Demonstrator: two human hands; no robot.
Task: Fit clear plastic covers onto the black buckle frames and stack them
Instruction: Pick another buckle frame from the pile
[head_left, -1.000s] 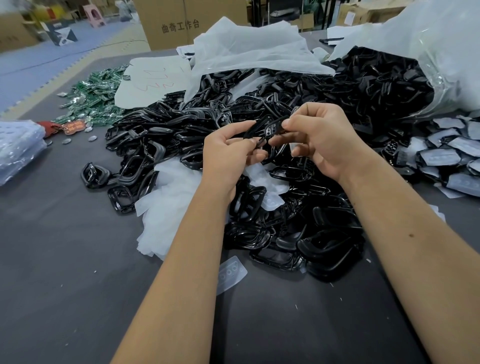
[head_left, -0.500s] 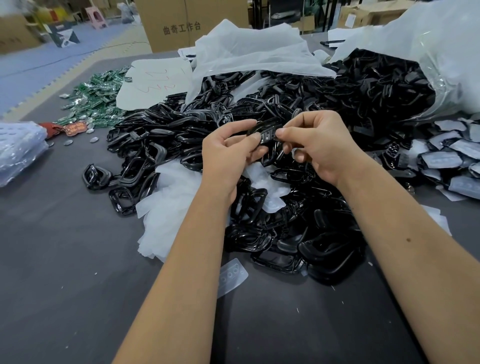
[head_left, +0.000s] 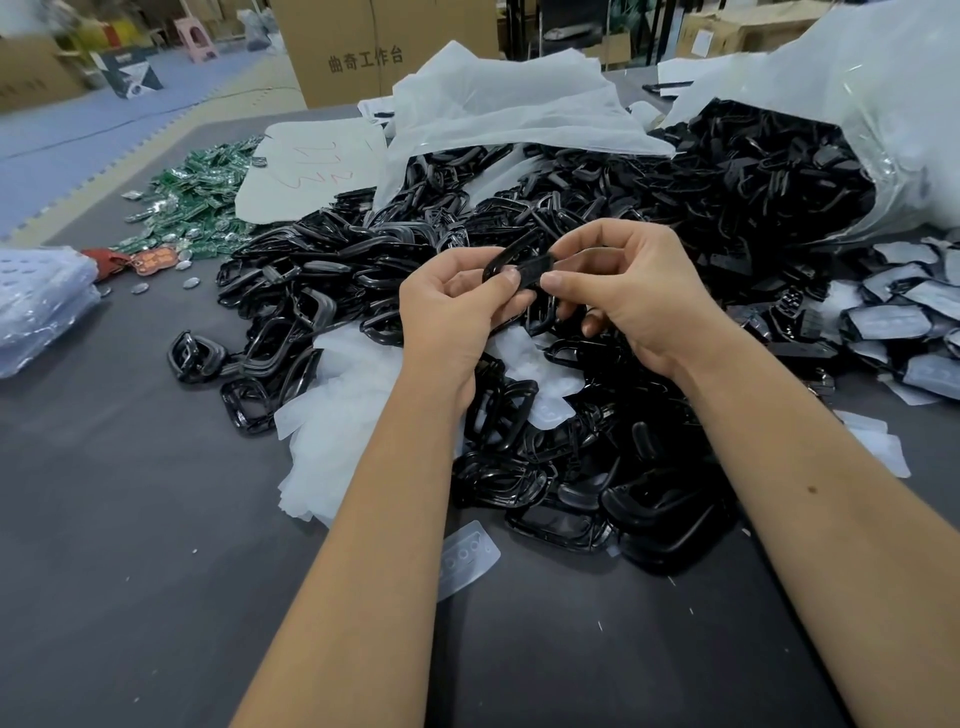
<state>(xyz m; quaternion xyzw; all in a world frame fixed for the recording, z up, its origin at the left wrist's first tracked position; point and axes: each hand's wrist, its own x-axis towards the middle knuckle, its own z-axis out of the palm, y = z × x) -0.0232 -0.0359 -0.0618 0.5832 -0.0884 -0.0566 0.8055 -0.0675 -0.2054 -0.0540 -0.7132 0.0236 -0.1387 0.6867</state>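
Above a large heap of black buckle frames (head_left: 597, 441), both hands hold one black buckle frame (head_left: 524, 265). My left hand (head_left: 457, 306) pinches its left end between thumb and fingers. My right hand (head_left: 634, 291) pinches its right end with thumb on top. Whether a clear cover sits in that frame I cannot tell. A single clear plastic cover (head_left: 467, 556) lies on the dark table (head_left: 130, 545) near the heap's front edge. More clear covers (head_left: 337, 431) form a whitish pile beside my left forearm.
A torn plastic bag (head_left: 883, 104) spills more black frames at the back right. Frames with pale covers (head_left: 904, 312) lie at the far right. Green circuit boards (head_left: 202, 208) lie at the back left, clear blister sheets (head_left: 36, 301) at the left edge, a cardboard box (head_left: 363, 52) behind.
Both hands have drawn the held frame slightly nearer and lower, and turned it between the fingertips. The heaps on the table have not moved.
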